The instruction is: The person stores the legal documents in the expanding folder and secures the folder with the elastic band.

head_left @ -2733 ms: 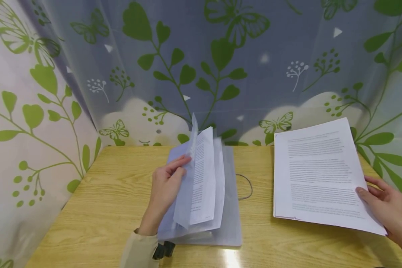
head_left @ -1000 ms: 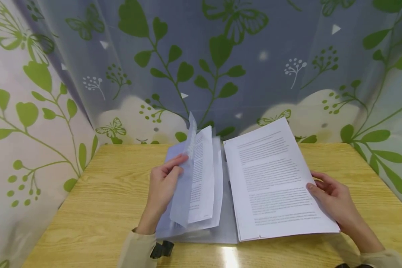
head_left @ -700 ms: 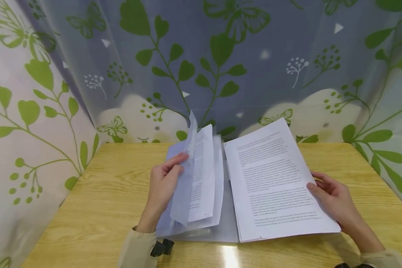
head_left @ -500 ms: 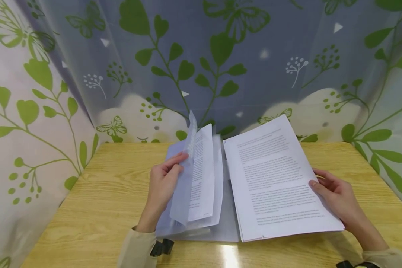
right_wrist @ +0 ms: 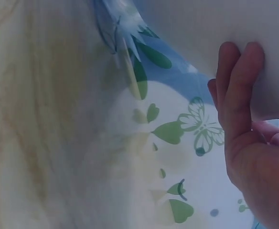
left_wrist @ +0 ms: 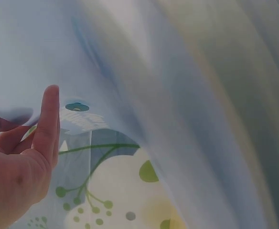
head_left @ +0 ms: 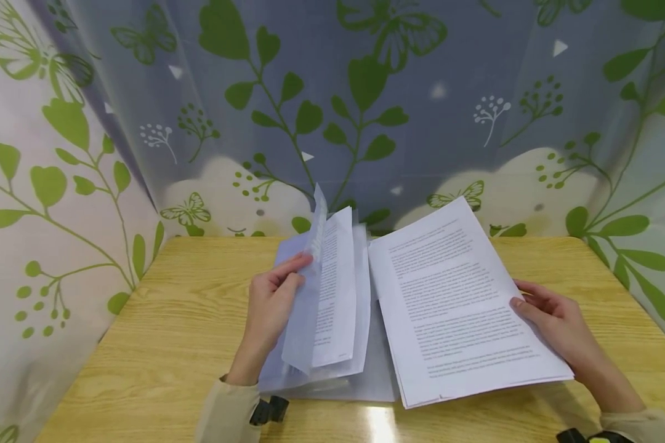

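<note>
In the head view, a translucent plastic folder (head_left: 374,369) lies opened on the table, with printed sheets (head_left: 335,289) standing between its leaves. My left hand (head_left: 271,307) pinches a raised bluish plastic leaf (head_left: 302,326) of it between thumb and fingers. A stack of printed paper (head_left: 454,307) is tilted just right of those leaves, its left edge over the folder's right part. My right hand (head_left: 560,326) grips the stack by its right edge, thumb on the front. In the right wrist view, two fingertips (right_wrist: 252,52) press against the paper's back.
The wooden table (head_left: 172,332) reaches back to a blue curtain (head_left: 438,111) printed with green leaves and butterflies. More patterned cloth (head_left: 61,246) hangs along the left side, and likewise on the right.
From the far right, my right hand has brought the paper stack left beside the folder's leaves. In the last second it has shifted and tilted only slightly. My left hand has stayed put.
</note>
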`<state>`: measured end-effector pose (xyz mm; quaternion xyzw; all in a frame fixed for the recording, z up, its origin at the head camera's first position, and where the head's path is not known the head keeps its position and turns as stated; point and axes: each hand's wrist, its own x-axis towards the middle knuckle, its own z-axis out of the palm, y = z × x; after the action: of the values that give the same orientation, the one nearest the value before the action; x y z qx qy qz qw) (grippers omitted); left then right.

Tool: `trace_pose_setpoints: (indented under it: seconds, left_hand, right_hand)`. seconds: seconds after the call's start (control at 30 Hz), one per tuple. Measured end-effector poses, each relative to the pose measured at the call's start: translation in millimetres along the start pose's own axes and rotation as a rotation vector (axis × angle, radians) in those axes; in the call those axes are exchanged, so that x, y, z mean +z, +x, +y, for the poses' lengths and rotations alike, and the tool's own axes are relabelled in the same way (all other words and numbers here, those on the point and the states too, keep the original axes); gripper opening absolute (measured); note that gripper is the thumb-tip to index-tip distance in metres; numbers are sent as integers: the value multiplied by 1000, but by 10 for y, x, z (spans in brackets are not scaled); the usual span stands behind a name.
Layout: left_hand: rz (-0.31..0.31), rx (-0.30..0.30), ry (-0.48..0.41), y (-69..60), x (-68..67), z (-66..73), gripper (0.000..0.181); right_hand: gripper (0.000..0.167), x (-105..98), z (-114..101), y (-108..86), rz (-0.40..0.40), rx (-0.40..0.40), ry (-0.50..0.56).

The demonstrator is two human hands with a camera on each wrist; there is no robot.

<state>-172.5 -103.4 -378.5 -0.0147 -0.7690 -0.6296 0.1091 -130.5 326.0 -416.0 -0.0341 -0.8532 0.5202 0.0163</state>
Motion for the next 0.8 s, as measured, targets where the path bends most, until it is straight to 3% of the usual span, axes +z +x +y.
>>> trace_pose_setpoints:
  seconds: [0.33, 0.47, 0.67, 0.8]
  left_hand:
    - [-1, 0, 3, 4, 14, -12, 36]
    - [-3, -2, 2, 0, 11, -8, 36]
    - [0, -3, 2, -3, 12, -10, 36]
    - [5, 5, 4, 5, 15, -9, 36]
  right_hand:
    - [57, -24, -107, 66, -79, 58, 58]
    - [54, 54, -127, 95, -60, 48, 74]
    - [64, 179, -169, 99, -37, 59, 68]
    - [59, 264, -183, 96, 4, 54, 103]
